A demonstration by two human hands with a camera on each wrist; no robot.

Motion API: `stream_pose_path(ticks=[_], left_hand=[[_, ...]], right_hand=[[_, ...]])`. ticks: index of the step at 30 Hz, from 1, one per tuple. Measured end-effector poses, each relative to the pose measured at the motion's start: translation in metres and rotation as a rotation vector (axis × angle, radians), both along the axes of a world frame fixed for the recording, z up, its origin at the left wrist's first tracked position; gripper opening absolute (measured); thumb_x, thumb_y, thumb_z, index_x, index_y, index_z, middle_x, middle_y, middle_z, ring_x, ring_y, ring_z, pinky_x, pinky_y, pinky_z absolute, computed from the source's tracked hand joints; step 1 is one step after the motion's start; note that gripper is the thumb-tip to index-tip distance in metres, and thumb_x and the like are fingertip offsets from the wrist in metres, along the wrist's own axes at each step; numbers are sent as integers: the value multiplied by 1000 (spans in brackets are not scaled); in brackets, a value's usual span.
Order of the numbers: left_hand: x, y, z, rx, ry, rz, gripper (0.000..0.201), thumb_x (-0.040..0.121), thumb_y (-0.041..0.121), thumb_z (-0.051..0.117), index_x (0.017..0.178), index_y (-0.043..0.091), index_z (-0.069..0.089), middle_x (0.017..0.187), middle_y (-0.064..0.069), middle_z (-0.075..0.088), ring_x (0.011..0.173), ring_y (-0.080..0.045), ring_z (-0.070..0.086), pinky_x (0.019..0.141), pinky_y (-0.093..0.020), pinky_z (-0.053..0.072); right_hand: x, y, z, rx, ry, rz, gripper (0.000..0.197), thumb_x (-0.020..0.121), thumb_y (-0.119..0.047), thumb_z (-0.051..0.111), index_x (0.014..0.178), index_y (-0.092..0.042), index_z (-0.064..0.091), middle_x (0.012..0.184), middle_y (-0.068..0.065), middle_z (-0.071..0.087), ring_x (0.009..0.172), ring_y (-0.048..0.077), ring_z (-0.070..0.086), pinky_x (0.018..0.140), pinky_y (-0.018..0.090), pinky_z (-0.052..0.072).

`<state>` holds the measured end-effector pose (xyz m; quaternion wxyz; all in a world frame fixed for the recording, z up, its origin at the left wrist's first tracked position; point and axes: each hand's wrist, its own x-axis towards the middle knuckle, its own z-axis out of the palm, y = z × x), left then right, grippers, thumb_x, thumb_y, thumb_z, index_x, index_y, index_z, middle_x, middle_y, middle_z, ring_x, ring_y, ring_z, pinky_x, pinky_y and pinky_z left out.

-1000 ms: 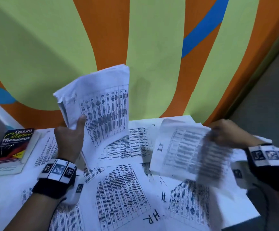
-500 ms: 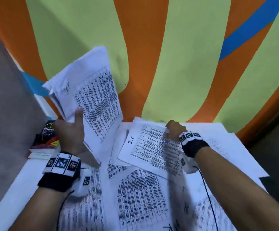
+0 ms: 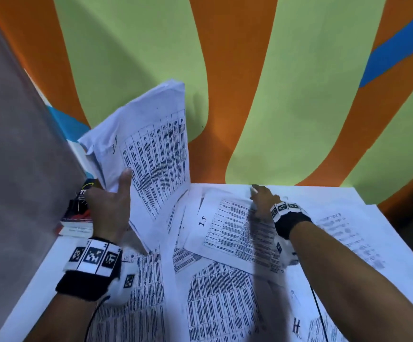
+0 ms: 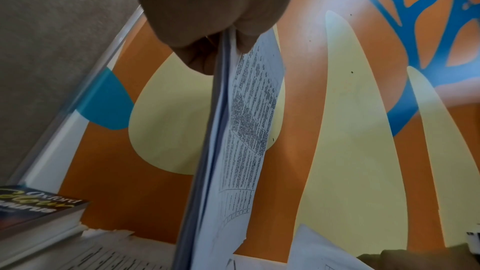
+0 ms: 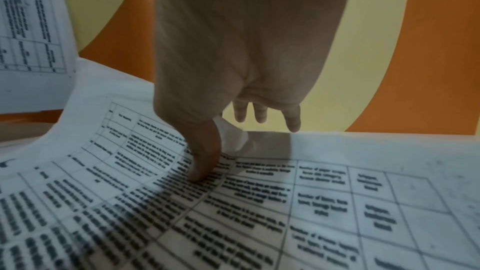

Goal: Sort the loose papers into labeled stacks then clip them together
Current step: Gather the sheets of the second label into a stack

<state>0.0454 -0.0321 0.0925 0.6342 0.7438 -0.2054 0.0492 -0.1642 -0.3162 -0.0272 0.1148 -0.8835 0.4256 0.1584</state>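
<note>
A sheaf of printed sheets (image 3: 151, 154), marked "I.T" at its top corner, is held nearly upright above the left part of the desk (image 3: 363, 201) by the left hand (image 3: 109, 208); in the left wrist view the thumb and fingers are seen clamped on its lower edge (image 4: 223, 52), several sheets thick. A single sheet also marked "I.T" (image 3: 227, 228) lies flat near the middle of the desk, over other loose papers (image 3: 215, 299), and its far right corner is being taken by the right hand (image 3: 262, 201): the thumb (image 5: 205, 157) is pressed on the printed face and the corner is seen curling up behind it, while three other fingers are stretched out beyond the sheet; whether a forefinger is closed beneath the corner cannot be told. A thesaurus (image 4: 33, 210) rests at the left edge of the desk, behind the held sheaf. The paper is judged light, thin and limp: a single sheet would sag and flutter if held by one corner, and could slide on the sheets beneath or crease if pinched hard. It would best be lifted by a corner or short edge and laid against the face of the held sheaf, which is stiffer for its thickness and is best gripped low, near its bottom edge. No clip is seen in any view.
</note>
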Motion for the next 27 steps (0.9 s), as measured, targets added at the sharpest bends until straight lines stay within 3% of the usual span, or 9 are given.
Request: stream_pose_path(ticks=[4,6,9,11,15,17,21,24,27], left_hand=[[13,9,-8,3,43,-14,48,73,59,67,79,15,47,78,-4,49,69,-16,47,66,-33,41],[16,13,-11,-1,39,-8,52,69,64,64,79,16,49,76,-5,51,68,-16,49,66,-33,42],[15,17,-13,-10,36,-13,43,76,54,68,78,14,51,71,-6,52,68,-17,51,65,-34,42],[14,16,-15,-8,33,-1,41,78,49,69,77,13,51,73,-7,52,67,-17,51,65,-33,41],[16,14,-20,11,45,-2,54,69,65,64,77,14,49,76,-4,50,67,-15,48,64,-33,43],[16,11,-22,13,32,-4,55,68,67,63,75,14,48,76,-4,49,67,-15,47,64,-33,42],[9,10,-24,-9,-20,-40,44,77,53,67,72,14,47,73,-3,48,66,-15,45,65,-33,41],[4,9,-23,-14,-42,-65,36,83,41,70,73,14,49,74,-4,48,67,-16,44,65,-34,39],[-2,6,-17,-23,-45,-74,31,84,34,70,74,13,50,74,-5,50,67,-16,46,64,-33,39]], right_hand=[[6,-5,-1,-72,37,-4,48,89,-14,56,133,-5,40,137,15,40,122,35,46,97,48,44],[8,-4,2,-98,65,0,49,87,-15,59,133,-10,45,135,14,41,124,34,44,99,48,42],[10,-5,1,-185,105,117,52,86,-9,52,136,-21,48,133,11,40,123,33,42,99,49,40],[7,-1,-3,-254,40,141,49,85,-4,49,132,-15,50,130,13,44,119,34,46,99,50,40],[-5,8,-10,-288,-73,78,46,85,2,48,128,-12,55,134,13,45,115,34,52,94,42,47],[-9,13,-10,-293,-60,45,42,87,-1,50,127,-11,55,127,13,49,112,34,54,89,41,47],[-14,13,-6,-318,-62,-4,44,85,-5,53,128,-9,45,121,11,58,110,30,57,95,40,40],[-20,4,-4,-151,-144,-62,64,81,1,56,141,-11,34,134,15,43,120,36,49,96,45,46],[-25,0,-7,-70,-99,-77,64,85,-1,53,144,-13,32,137,16,39,125,36,44,100,48,45]])
